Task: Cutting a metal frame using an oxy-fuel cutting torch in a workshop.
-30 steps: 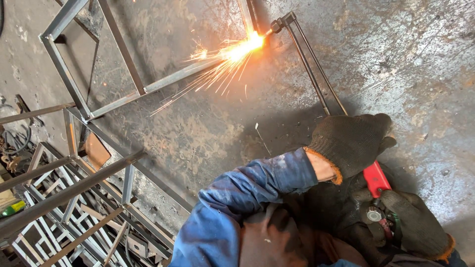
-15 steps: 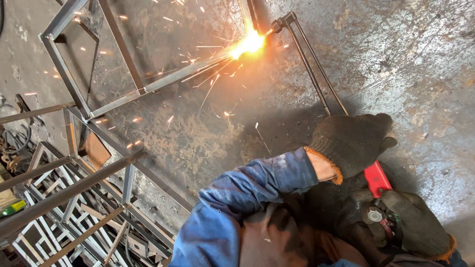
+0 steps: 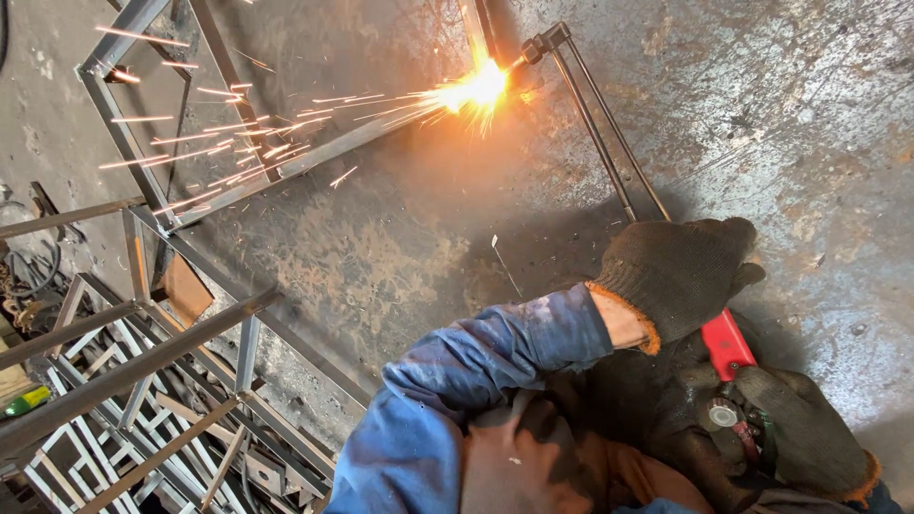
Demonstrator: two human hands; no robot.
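My left hand [image 3: 681, 276], in a dark knit glove with a blue sleeve behind it, is closed around the rear of a long twin-tube cutting torch [image 3: 600, 133]. My right hand [image 3: 809, 438], also gloved, grips the torch's red handle [image 3: 728, 343] beside a round valve knob [image 3: 721, 414]. At the top of the view the torch head [image 3: 543, 43] points at a bright orange flame spot [image 3: 481, 88] on a grey square-tube steel frame [image 3: 305, 157]. Sparks stream leftward across the frame.
The frame lies on a stained steel plate [image 3: 762, 124]. Stacked metal grilles and bars [image 3: 143, 428] fill the lower left, with a small green object [image 3: 24, 400] at the left edge. A brown plate [image 3: 183, 288] sits under the frame.
The spark stream has swung from down-left to a longer spray straight left over the frame. Both hands and the torch have hardly moved.
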